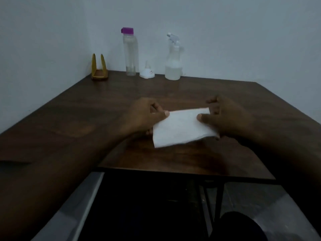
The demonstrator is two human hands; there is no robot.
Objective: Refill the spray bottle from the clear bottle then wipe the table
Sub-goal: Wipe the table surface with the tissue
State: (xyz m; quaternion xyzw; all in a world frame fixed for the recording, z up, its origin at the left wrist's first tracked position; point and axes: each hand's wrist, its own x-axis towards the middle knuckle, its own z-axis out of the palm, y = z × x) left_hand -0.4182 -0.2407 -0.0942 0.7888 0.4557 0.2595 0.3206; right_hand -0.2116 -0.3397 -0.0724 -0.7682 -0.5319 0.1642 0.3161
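Clear bottle (130,53), spray bottle (173,63) (part-filled) stood far, unobstructed. White tissue (182,128) pinched between left hand (147,117) and right hand (224,117).

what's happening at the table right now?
A person holds a white tissue over the brown table, left hand and right hand each pinching one side of it. At the back by the wall stand the clear bottle, nearly empty with its purple cap on, a white funnel, the spray bottle partly full with its sprayer on, and a yellow holder.
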